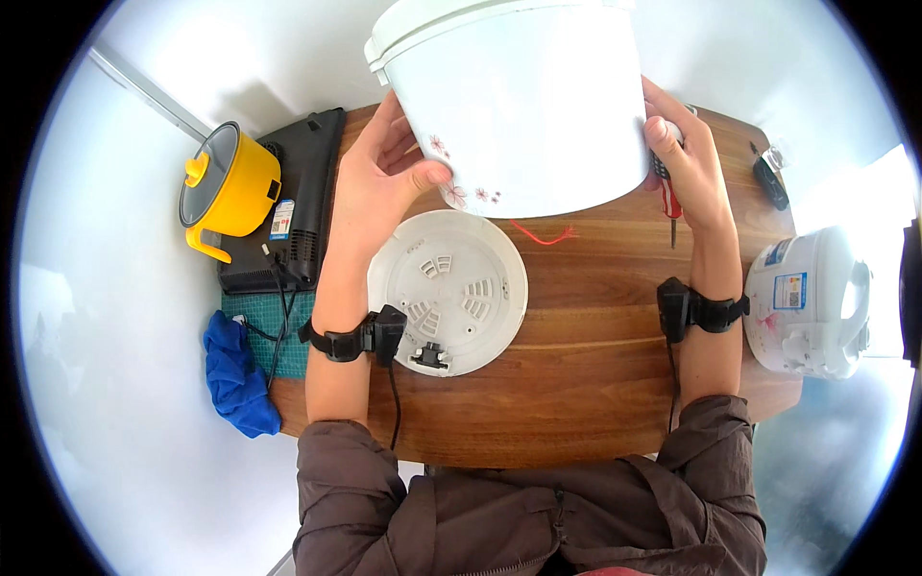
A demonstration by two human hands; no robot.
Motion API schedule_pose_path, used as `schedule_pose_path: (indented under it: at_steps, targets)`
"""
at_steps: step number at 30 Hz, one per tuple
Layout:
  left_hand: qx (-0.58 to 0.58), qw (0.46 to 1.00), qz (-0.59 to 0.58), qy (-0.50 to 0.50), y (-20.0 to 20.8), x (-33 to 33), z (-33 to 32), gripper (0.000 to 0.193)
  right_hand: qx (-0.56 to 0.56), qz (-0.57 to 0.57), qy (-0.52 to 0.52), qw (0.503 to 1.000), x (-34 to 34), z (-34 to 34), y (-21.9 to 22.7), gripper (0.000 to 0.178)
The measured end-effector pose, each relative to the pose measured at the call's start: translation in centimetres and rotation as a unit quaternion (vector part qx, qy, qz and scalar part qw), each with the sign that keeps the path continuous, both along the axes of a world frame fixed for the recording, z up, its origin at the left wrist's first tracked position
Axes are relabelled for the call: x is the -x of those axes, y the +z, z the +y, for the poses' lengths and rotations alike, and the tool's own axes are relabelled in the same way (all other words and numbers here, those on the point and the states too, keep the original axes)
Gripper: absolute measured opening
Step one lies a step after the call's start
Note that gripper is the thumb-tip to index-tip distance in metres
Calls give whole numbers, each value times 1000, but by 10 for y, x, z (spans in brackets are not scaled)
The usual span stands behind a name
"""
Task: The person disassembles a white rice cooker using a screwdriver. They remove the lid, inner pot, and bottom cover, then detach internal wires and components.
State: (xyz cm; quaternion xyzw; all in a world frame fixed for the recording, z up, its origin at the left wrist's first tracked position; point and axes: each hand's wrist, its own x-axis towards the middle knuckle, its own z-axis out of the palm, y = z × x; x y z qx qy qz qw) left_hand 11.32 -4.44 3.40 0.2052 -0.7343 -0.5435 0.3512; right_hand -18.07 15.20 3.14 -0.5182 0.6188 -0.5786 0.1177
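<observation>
A white rice cooker body with small pink flowers is tilted above the table, and I hold it from both sides. My left hand presses its lower left side, thumb in front and fingers partly behind. On the other side, my right hand supports the right wall. A red wire hangs out beneath the body. Under it, on the table, lies a round white base plate with vent slots and a black socket at its near edge. A red-handled screwdriver shows beside my right hand; whether that hand touches it is unclear.
On the left, a yellow electric pot rests on a black flat appliance, near a green cutting mat and a blue cloth. At right are another white rice cooker and a black cord on the wooden table.
</observation>
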Motion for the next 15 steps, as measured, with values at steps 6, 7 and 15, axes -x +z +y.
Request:
schedule_pose_path:
  at_steps: [6,7,15]
  targets:
    - [28,1000,1,9,-4,6,2,93,-71,-44,12,996,-7,10,13,81]
    - [31,999,-4,12,-5,7,3,90,-65,-47,20,997,-8,9,14,81]
    - [-16,988,-99,115,-9,8,4,86,-110,-12,2,994,-24,10,24,64]
